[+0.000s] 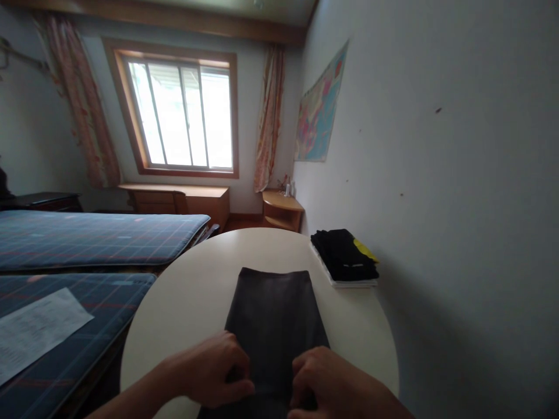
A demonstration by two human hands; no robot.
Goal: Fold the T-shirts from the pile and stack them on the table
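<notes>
A dark, smooth piece of folded cloth (pixel 275 314), perhaps a garment, lies flat on the round white table (pixel 174 314) in front of me. Its far edge is straight, and its near end runs out of the picture. My left hand (pixel 218 366) rests at its left side, fingers curled in and thumb over the cloth. Across from it, my right hand (pixel 327 381) is curled at the cloth's right side. Both hands appear to pinch the fabric, though the fingertips are partly hidden.
A stack of folded black clothes (pixel 343 256) with a yellow patch sits at the table's right edge, against the wall. Plaid mattresses (pixel 100 238) lie to the left, one bearing a printed paper sheet (pixel 43 329). Beyond the table stand a desk (pixel 205 201) and a corner shelf (pixel 283 203).
</notes>
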